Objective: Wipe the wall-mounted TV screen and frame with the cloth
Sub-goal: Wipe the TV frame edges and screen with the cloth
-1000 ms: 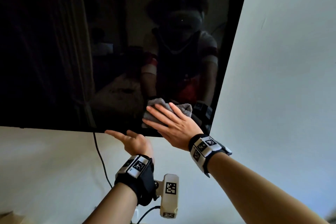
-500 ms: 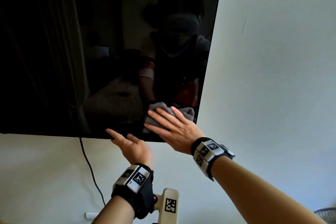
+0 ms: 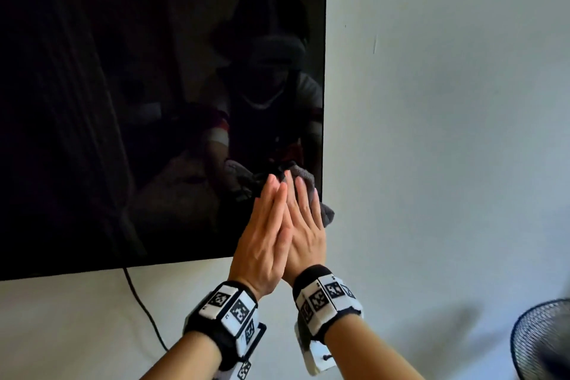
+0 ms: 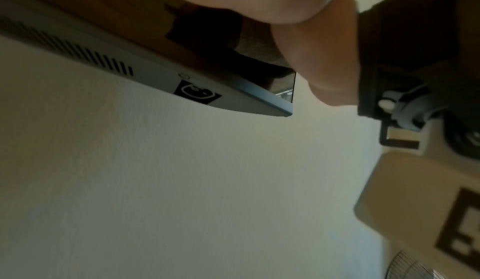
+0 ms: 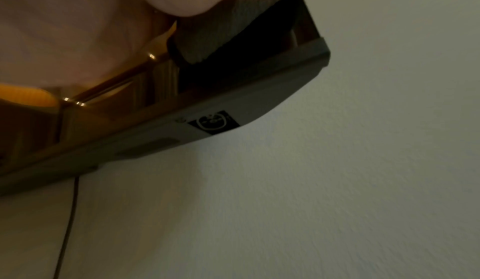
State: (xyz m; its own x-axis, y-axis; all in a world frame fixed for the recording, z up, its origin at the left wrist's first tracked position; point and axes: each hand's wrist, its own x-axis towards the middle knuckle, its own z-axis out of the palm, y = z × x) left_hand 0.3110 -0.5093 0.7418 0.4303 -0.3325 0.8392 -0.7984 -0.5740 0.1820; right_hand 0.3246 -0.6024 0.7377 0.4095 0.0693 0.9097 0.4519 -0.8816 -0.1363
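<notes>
My right hand [image 3: 303, 234] presses the grey cloth [image 3: 310, 183] flat against the TV screen [image 3: 123, 102] at its lower right corner, fingers straight and together. The cloth overhangs the screen's right edge onto the wall [image 3: 447, 133]. My left hand [image 3: 262, 241] lies flat, fingers straight, overlapping the right hand's left side. A black cable [image 3: 142, 308] hangs below the TV's bottom edge.

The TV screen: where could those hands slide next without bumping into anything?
Left of the left hand, the TV screen lies bare. It is crowded by the right edge, where both hands overlap on the cloth. Right hand.
</notes>
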